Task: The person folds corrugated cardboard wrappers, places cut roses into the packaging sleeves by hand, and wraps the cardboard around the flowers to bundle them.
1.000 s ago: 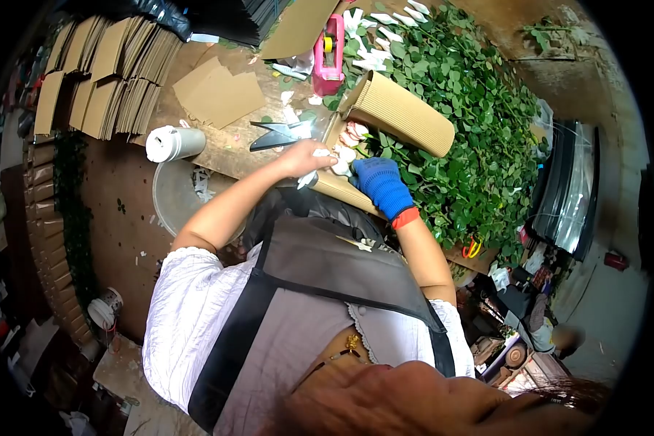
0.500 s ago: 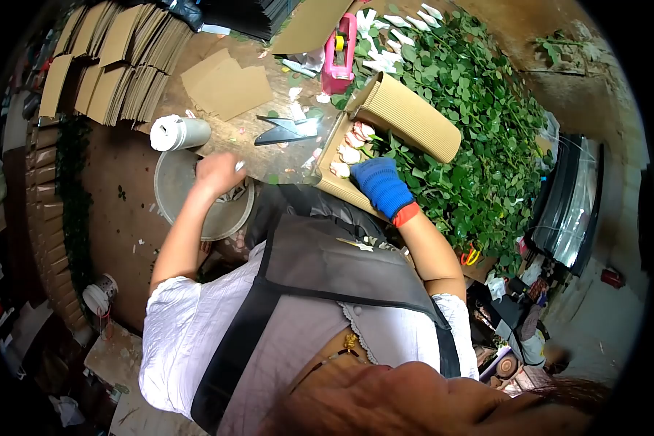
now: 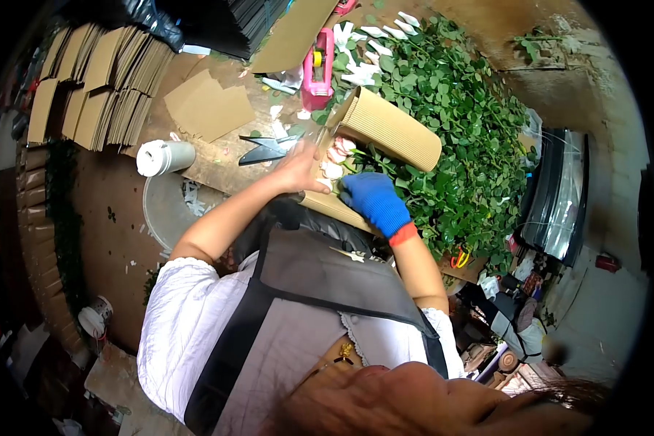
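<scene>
My bare left hand (image 3: 298,168) is at the left edge of the corrugated cardboard wrap (image 3: 338,209), its thumb and fingers apart around that edge, close beside the roses. Several pale pink roses (image 3: 336,151) lie in a row on the wrap, heads to the left. My right hand (image 3: 376,202), in a blue knitted glove with an orange cuff, rests palm down just right of the lowest rose head. Its fingers curl under and whatever they grip is hidden. The wrap's other flap (image 3: 392,131) stands folded up over the stems.
Scissors (image 3: 265,149) lie open left of the wrap. A pink tape dispenser (image 3: 317,76) stands behind it. Leafy stems (image 3: 458,123) are heaped on the right, with orange-handled scissors (image 3: 459,256) at their edge. A white roll (image 3: 166,158) and stacked cardboard (image 3: 98,76) are at left.
My left hand has moved right and up, from above the round bin to the wrap's edge by the roses. The right hand has stayed beside the roses. The whole view has shifted slightly.
</scene>
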